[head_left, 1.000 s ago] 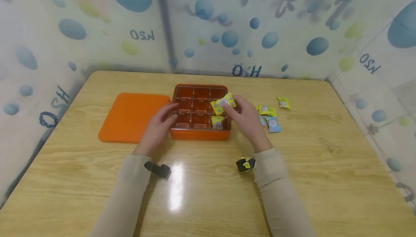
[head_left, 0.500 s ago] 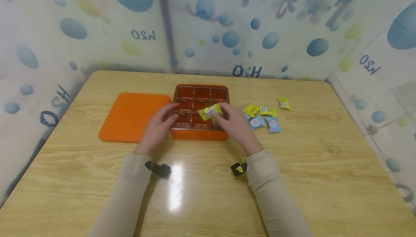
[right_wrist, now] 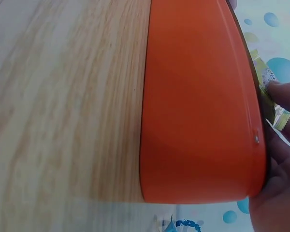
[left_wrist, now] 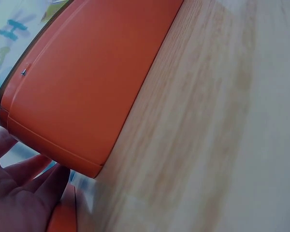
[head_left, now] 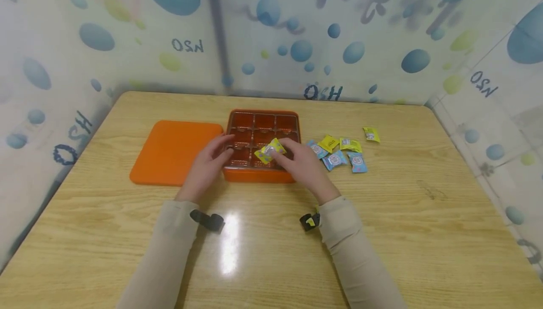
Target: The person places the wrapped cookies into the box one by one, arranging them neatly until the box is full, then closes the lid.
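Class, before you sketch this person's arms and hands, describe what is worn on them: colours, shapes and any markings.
The left arm has a long, plain beige cloth sleeve; the right arm's matching sleeve shows creases near the cuff. Left hand and right hand are gloveless. Each wrist bears a small black device; the right one shows a yellow-green patch.

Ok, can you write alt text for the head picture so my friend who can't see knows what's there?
A right hand pinches a yellow packet over a sectioned orange box, and the left hand is at the box's left edge. An orange lid lies on the table to the left; yellow and blue packets lie on the right.
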A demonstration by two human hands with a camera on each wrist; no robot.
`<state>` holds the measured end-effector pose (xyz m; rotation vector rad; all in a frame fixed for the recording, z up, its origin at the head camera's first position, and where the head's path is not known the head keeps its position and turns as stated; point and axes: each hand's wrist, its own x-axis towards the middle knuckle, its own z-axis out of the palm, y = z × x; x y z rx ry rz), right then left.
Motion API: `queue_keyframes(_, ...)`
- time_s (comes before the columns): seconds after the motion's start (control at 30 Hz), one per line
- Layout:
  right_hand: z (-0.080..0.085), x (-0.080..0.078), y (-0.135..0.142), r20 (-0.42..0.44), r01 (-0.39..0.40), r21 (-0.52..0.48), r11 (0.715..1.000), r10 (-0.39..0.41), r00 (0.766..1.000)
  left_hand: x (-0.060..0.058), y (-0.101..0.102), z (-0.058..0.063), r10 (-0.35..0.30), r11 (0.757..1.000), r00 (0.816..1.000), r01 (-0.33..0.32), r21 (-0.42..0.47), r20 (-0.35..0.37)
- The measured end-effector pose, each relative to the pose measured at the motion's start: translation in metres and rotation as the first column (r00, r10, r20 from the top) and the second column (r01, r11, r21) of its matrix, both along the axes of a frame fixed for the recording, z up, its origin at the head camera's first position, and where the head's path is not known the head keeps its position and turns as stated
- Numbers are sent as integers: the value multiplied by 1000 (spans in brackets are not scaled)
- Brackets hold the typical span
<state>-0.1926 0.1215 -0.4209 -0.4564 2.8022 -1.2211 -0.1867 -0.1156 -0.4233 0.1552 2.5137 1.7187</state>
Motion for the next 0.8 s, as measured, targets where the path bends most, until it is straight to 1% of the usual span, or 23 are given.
queue_keyframes(0.23,-1,-1,-3,-60,-12,72,997,17,998,-1,1,-3,2,1000,1000,-2,25,1)
queue_keyframes(0.47,-4,-1,-6,-101,10,137,991,4,995,0,1,-1,-2,1000,1000,2,3,0)
queue_keyframes(0.67,-3,0,-9,-120,6,160,987,14,993,0,0,-1,-3,1000,1000,3,7,13)
queue_keyframes(0.8,-2,0,-10,-111,2,176,984,18,994,0,0,-1,3,1000,1000,-3,14,15)
